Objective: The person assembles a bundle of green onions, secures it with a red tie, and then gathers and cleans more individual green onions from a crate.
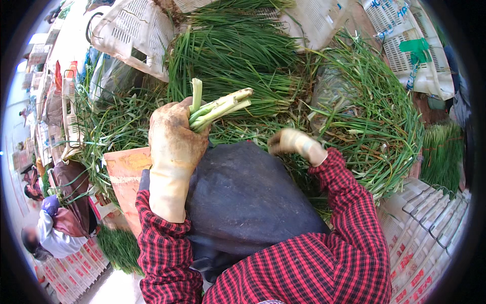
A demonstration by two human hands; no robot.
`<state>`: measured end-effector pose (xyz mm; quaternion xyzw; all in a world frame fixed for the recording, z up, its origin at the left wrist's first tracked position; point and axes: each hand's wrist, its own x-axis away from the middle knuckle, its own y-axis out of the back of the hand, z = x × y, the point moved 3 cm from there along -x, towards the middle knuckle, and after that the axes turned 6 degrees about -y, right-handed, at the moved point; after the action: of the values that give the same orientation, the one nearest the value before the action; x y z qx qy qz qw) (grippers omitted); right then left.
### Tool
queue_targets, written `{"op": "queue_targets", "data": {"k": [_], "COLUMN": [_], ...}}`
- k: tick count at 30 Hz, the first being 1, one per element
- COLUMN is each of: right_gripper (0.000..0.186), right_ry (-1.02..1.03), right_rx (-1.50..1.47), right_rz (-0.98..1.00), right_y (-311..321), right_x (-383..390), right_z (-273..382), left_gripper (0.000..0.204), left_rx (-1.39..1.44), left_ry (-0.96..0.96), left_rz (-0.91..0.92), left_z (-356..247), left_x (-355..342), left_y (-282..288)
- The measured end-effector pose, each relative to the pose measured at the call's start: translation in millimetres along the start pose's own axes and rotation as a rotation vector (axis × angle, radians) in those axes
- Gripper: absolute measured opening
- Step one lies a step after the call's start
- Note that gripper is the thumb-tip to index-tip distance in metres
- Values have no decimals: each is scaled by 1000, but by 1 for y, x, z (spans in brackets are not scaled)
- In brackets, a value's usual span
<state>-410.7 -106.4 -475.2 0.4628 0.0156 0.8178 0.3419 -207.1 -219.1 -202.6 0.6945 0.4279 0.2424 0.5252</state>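
Note:
My left hand (177, 126), in a soiled cream glove, grips a few thick pale-green stalks with white cut ends (220, 109) above a dark apron (248, 195) over my lap. My right hand (291, 142), also gloved, is lower and to the right, beside the apron's upper edge and over loose greens; its curled fingers are blurred, so I cannot tell if they hold anything. A heap of long thin green leaves (235, 55) lies beyond both hands, with scattered trimmings (369, 152) to the right.
White slotted crates (134, 35) stand behind and at the right (410, 50), with stacked ones (420, 228) at lower right. An orange board (124, 177) is left of my lap. A person in pale sleeves (63, 233) is at lower left. Upright green bundles (438, 152) stand far right.

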Motion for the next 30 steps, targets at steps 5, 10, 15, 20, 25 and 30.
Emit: {"op": "queue_targets", "data": {"k": [5,10,15,20,25,30], "right_gripper": [34,21,16,20,26,34], "right_ry": [-426,-35,497,-101,-221,259], "right_rx": [608,306,-377,482,348,-101], "right_rz": [-695,-724,-1092,-805,-725,-904], "right_y": [69,75,73,76,92,113], "right_x": [-54,-53,-16,-4,15,70], "right_z": [-34,-10,-13,-10,3,23], "left_gripper": [26,28,33,32,31,26], "left_rx": [-6,-68,-39,-16,-46,-96], "left_ry": [-52,6,64,30,64,-25], "left_rz": [-31,-24,48,-36,-3,-130], "left_z": [8,18,8,23,13,7], "left_x": [2,11,1,1,3,9], "left_y": [-11,-6,-7,-20,-5,0]}}
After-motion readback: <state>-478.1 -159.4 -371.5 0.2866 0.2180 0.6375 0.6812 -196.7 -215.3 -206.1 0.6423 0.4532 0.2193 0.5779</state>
